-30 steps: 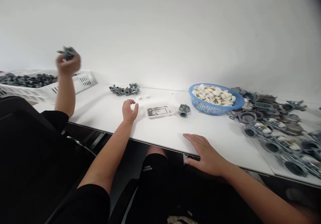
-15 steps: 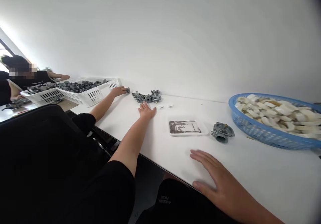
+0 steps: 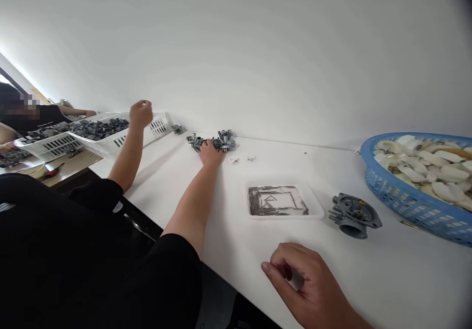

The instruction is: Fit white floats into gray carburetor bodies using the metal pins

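Note:
My left hand (image 3: 211, 153) reaches to the back of the white table, its fingers closed over a carburetor (image 3: 216, 143) in a small cluster; the hand partly hides the part it grips. Near the front edge, my right hand (image 3: 313, 280) hovers with fingers curled in and the thumb close to the index finger; nothing shows in it. Beyond it stands a clear plastic tray (image 3: 313, 210) of thin metal pins. One grey carburetor body (image 3: 354, 216) sits right of the tray. Two small white-and-metal pieces (image 3: 251, 159) lie in front of the cluster.
A blue basket (image 3: 383, 189) of white plastic parts is at the right. On the left, a co-worker's hand (image 3: 141, 115) is raised before white crates (image 3: 106, 146) full of grey parts. A single carburetor (image 3: 177, 129) stands by the wall. Another person (image 3: 47, 117) sits farther left.
My left hand has gone from open beside the cluster to closed over a carburetor. My right hand's fingers have curled in. The co-worker's hand has lifted off the single carburetor and moved left.

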A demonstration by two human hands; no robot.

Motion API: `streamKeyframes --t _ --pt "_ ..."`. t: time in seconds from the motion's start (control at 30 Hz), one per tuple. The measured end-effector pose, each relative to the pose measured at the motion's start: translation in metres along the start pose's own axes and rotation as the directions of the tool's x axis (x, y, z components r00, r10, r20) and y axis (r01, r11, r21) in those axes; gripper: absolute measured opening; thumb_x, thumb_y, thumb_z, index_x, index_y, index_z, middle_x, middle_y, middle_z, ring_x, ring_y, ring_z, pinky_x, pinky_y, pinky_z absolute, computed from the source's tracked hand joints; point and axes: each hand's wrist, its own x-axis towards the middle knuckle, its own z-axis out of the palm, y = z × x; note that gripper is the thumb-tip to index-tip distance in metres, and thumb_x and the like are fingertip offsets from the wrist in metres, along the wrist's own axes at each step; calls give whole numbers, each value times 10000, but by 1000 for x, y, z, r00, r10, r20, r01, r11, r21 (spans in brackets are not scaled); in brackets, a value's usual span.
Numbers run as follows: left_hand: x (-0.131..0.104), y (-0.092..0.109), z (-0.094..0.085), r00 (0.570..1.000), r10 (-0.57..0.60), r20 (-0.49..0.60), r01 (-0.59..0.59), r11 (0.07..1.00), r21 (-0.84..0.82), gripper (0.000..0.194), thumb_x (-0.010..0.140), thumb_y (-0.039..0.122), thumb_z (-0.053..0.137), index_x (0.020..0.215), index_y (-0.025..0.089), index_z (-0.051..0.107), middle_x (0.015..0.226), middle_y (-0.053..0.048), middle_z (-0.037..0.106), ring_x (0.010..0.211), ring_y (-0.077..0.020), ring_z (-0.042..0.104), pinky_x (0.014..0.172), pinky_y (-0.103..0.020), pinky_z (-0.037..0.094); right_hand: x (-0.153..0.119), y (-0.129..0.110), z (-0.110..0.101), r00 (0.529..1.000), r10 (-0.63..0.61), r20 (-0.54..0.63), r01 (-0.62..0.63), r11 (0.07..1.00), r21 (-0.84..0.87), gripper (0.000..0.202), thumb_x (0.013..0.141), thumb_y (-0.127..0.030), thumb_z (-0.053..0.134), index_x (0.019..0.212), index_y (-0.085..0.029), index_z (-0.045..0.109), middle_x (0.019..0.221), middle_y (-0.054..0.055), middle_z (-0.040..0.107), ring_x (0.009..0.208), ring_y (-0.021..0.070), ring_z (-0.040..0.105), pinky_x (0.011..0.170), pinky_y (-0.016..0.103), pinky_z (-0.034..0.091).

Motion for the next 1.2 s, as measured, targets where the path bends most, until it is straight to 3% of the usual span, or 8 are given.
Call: streamKeyframes --t 0.17,0.47,0.7,0.93,1.2 --pt "6 -4 2 1000 11 24 -11 1000 -14 402 878 409 654 1215 228 531 1227 -112 629 1179 -312 580 938 -483 464 0 -1 -3 992 96 79 -104 990 98 341 917 -329 558 620 -201 451 545 -26 490 500 99 443 476 227 350" --pt "-15 -12 -22 998 -31 63 32 999 -15 397 833 353 629 1190 246 491 1236 -138 636 1182 -324 602 903 -416 482 -3 4 -4 947 257 191 -300 921 247 367 933 -445 547 667 -194 511 605 -22 472 565 109 407 526 236 341" --pt "-48 -16 -43 996 -26 81 26 1000 1 349 850 361 594 1169 261 495 1198 -109 667 1128 -297 635 865 -389 495 0 -1 -11 953 276 126 -301 916 266 404 916 -485 552 646 -196 471 581 -36 378 553 106 324 519 248 286" --pt "-88 -25 -64 997 15 73 -12 999 -40 402 818 325 636 1194 280 501 1207 -88 686 1086 -292 655 826 -369 490 1 1 -18 966 248 70 -257 945 202 377 908 -475 550 655 -201 496 583 -29 420 554 114 360 532 248 305" --pt "-138 -24 -92 984 167 -64 -174 977 -125 337 798 264 667 1116 266 556 1111 -39 718 960 -240 681 759 -327 495 2 5 -25 975 206 -83 -187 963 193 378 893 -475 580 653 -197 493 569 -35 428 546 106 360 534 248 307"
